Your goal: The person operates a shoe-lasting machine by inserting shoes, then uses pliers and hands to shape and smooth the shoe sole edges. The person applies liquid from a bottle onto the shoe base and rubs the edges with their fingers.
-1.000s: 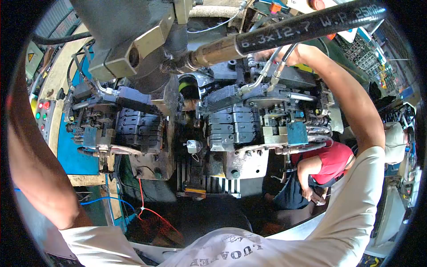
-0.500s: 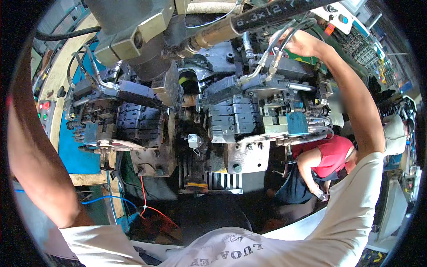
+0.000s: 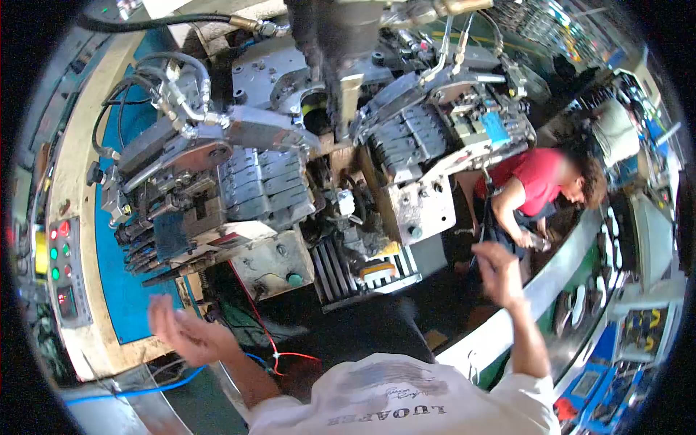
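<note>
Fingers half open, empty, on left hand (image 3: 191, 339) and right hand (image 3: 502, 279), in front of the machine (image 3: 267, 181), leaving it untouched.

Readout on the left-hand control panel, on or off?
On: red characters glow on the readout, set in the control panel.

Machine (image 3: 367, 181): grey metal, twin segmented blocks (image 3: 264, 185), hoses (image 3: 198, 67) attached; stands beside pale surface (image 3: 88, 254). Blue mat (image 3: 127, 304): flat, near surface's front edge.
</note>
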Tool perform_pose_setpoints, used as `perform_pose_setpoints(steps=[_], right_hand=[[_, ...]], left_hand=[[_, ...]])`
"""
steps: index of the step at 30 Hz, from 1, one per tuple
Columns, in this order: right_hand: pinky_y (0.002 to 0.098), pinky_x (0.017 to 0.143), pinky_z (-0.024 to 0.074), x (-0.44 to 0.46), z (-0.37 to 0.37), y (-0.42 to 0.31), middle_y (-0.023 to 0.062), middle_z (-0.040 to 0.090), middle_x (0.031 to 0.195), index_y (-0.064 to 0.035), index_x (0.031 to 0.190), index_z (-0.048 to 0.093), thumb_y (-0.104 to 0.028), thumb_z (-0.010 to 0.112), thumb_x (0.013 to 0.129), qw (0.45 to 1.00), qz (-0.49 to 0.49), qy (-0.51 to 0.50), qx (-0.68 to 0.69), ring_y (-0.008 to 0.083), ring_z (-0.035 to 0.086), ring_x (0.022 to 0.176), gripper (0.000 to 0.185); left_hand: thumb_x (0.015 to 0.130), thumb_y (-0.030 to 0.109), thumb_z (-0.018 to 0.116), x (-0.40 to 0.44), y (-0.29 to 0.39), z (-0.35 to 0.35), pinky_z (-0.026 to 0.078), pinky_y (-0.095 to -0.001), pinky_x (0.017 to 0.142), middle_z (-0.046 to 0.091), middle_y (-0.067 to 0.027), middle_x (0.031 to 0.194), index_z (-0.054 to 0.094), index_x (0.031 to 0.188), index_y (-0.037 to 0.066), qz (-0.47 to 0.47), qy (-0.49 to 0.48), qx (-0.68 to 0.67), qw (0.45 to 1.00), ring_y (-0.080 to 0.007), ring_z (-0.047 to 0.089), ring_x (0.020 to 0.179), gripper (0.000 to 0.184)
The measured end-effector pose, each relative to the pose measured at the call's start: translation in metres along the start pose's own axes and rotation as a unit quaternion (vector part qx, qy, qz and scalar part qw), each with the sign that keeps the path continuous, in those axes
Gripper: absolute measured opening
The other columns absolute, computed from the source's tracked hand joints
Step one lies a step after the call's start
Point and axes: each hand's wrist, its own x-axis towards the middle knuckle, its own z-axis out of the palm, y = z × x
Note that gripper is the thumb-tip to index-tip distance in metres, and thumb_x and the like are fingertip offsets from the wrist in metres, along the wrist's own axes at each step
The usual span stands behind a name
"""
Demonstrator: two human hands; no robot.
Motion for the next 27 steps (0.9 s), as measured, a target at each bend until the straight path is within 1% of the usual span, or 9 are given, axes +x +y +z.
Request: perform_pose_setpoints(steps=[2, 4, 7, 9, 11, 16, 17, 18, 27], right_hand=[[0.0411, 0.085, 0.0613, -0.090, 0.059, 0.006, 0.0210, 0.079, 0.107, 0.0018, 0.107, 0.078, 0.000, 0.068, 0.097, 0.983, 0.178, 0.009, 0.034, 0.0366, 0.077, 0.095, 0.015], [0.0368, 0.080, 0.0618, -0.168, 0.114, 0.001, 0.0164, 0.081, 0.098, 0.0012, 0.106, 0.080, -0.005, 0.071, 0.097, 0.934, 0.329, 0.017, 0.137, 0.0250, 0.080, 0.088, 0.014], [0.0370, 0.082, 0.0620, -0.210, 0.156, -0.061, 0.0162, 0.082, 0.098, 0.0004, 0.109, 0.080, -0.006, 0.069, 0.099, 0.913, 0.372, -0.027, 0.167, 0.0254, 0.080, 0.089, 0.017], [0.0437, 0.091, 0.0611, -0.225, 0.179, -0.079, 0.0218, 0.078, 0.110, 0.0002, 0.113, 0.078, -0.008, 0.068, 0.097, 0.970, 0.217, -0.083, 0.067, 0.0402, 0.076, 0.101, 0.021], [0.0462, 0.094, 0.0597, -0.223, 0.181, -0.103, 0.0225, 0.077, 0.113, 0.0005, 0.113, 0.077, -0.008, 0.067, 0.097, 0.977, 0.152, -0.127, 0.082, 0.0421, 0.074, 0.105, 0.021], [0.0456, 0.093, 0.0591, -0.265, 0.176, -0.127, 0.0215, 0.077, 0.114, -0.0010, 0.116, 0.077, -0.008, 0.066, 0.098, 0.968, 0.203, -0.103, 0.110, 0.0410, 0.074, 0.106, 0.022], [0.0458, 0.093, 0.0591, -0.280, 0.176, -0.122, 0.0214, 0.078, 0.113, -0.0011, 0.116, 0.077, -0.007, 0.066, 0.098, 0.970, 0.203, -0.089, 0.099, 0.0411, 0.074, 0.105, 0.022], [0.0468, 0.093, 0.0592, -0.298, 0.177, -0.114, 0.0206, 0.078, 0.111, -0.0016, 0.115, 0.078, -0.008, 0.066, 0.099, 0.967, 0.221, -0.088, 0.093, 0.0414, 0.075, 0.104, 0.021], [0.0470, 0.087, 0.0605, -0.471, 0.180, -0.021, 0.0214, 0.078, 0.107, -0.0017, 0.115, 0.077, -0.009, 0.064, 0.097, 0.941, 0.333, -0.015, 0.065, 0.0419, 0.075, 0.097, 0.024]], left_hand=[[0.114, 0.031, 0.056, -0.068, -0.041, -0.012, 0.055, -0.0532, 0.103, 0.068, -0.0215, 0.127, 0.064, 0.132, -0.006, -0.089, -0.100, 0.088, 0.987, -0.0411, 0.066, 0.119, 0.042], [0.114, 0.038, 0.057, -0.129, -0.063, -0.009, 0.053, -0.0537, 0.108, 0.067, -0.0213, 0.133, 0.061, 0.136, -0.002, -0.406, -0.136, -0.095, 0.899, -0.0428, 0.064, 0.123, 0.047], [0.111, 0.051, 0.059, -0.138, -0.070, -0.008, 0.051, -0.0548, 0.115, 0.063, -0.0240, 0.139, 0.058, 0.139, 0.000, -0.638, -0.123, -0.537, 0.537, -0.0441, 0.061, 0.129, 0.059], [0.109, 0.049, 0.062, -0.129, -0.078, 0.003, 0.052, -0.0555, 0.114, 0.064, -0.0242, 0.132, 0.054, 0.143, 0.001, -0.737, -0.048, -0.577, 0.349, -0.0406, 0.067, 0.114, 0.060], [0.108, 0.039, 0.067, -0.128, -0.085, 0.017, 0.056, -0.0499, 0.106, 0.068, -0.0206, 0.120, 0.056, 0.137, 0.003, -0.744, 0.005, -0.559, 0.366, -0.0338, 0.068, 0.106, 0.048], [0.100, 0.012, 0.076, -0.109, -0.040, 0.017, 0.053, -0.0335, 0.092, 0.062, -0.0087, 0.105, 0.055, 0.133, 0.003, -0.591, -0.120, -0.330, 0.726, -0.0217, 0.064, 0.101, 0.040], [0.098, 0.012, 0.077, -0.139, -0.063, 0.036, 0.051, -0.0401, 0.098, 0.062, -0.0132, 0.113, 0.056, 0.134, 0.002, -0.340, -0.101, -0.221, 0.908, -0.0301, 0.061, 0.112, 0.043], [0.096, 0.013, 0.078, -0.136, -0.067, 0.033, 0.049, -0.0442, 0.102, 0.062, -0.0165, 0.117, 0.057, 0.133, 0.001, -0.269, -0.124, -0.146, 0.944, -0.0342, 0.059, 0.116, 0.044], [0.098, 0.028, 0.075, -0.144, -0.125, 0.042, 0.056, -0.0568, 0.087, 0.061, -0.0277, 0.121, 0.065, 0.138, 0.024, 0.007, -0.211, 0.081, 0.974, -0.0477, 0.065, 0.110, 0.041]])
